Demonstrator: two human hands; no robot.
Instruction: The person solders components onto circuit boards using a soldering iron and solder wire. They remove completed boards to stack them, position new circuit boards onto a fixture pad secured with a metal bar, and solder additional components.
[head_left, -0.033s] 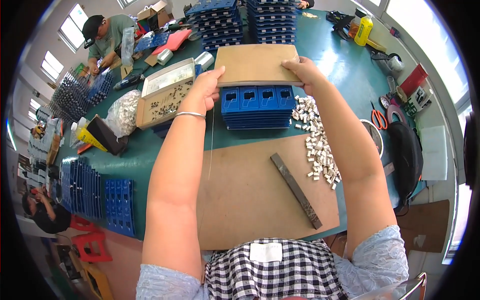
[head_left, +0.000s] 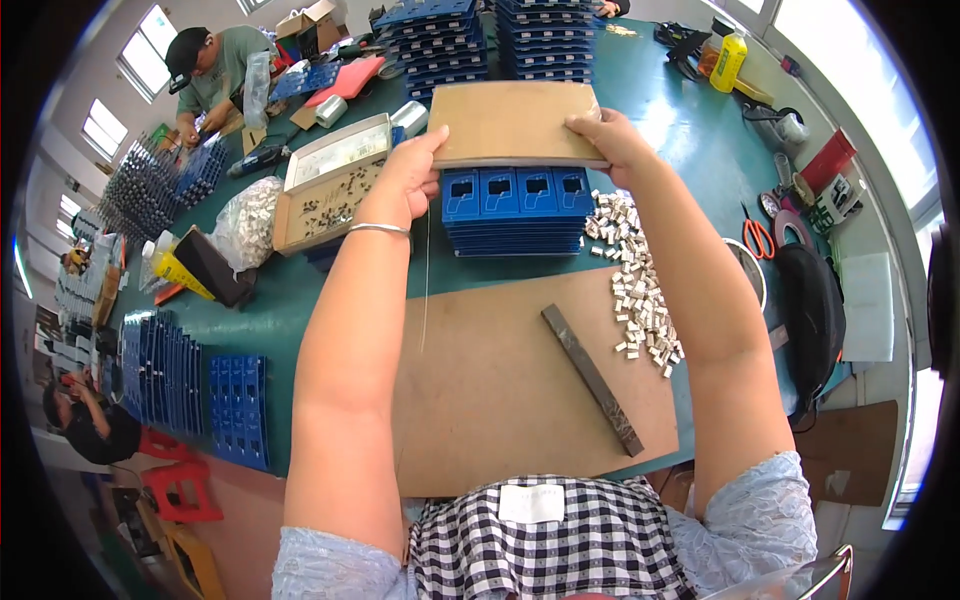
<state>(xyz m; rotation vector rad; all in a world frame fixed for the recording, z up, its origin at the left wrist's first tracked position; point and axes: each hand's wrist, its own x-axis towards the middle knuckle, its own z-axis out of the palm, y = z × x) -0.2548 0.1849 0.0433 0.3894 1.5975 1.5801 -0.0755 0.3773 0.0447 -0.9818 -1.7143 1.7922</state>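
Note:
A flat tan board [head_left: 515, 120] is held level between my hands, out in front of me. The fingers of my left hand [head_left: 412, 172] are closed on its left edge, thumb on top. My right hand [head_left: 615, 145] grips the opposite edge, its thumb also on the upper face. Under and nearer than the board lies a stack of blue circuit panels [head_left: 517, 225] with dark cutouts, partly covered by it. Small silvery metal parts [head_left: 640, 290] are heaped right of the stack. Closer to me, a dark metal bar [head_left: 592, 380] rests on a brown work mat [head_left: 480, 400].
Tall stacks of blue panels [head_left: 545, 45] stand behind the board. Left are an open cardboard box [head_left: 330, 205] with small dark parts and a bag of metal parts [head_left: 250, 225]. Orange scissors [head_left: 757, 238] lie right. Another person [head_left: 215, 75] works at the far left.
My hands and the tan board have shifted very slightly away from me. My grip on the board is the same.

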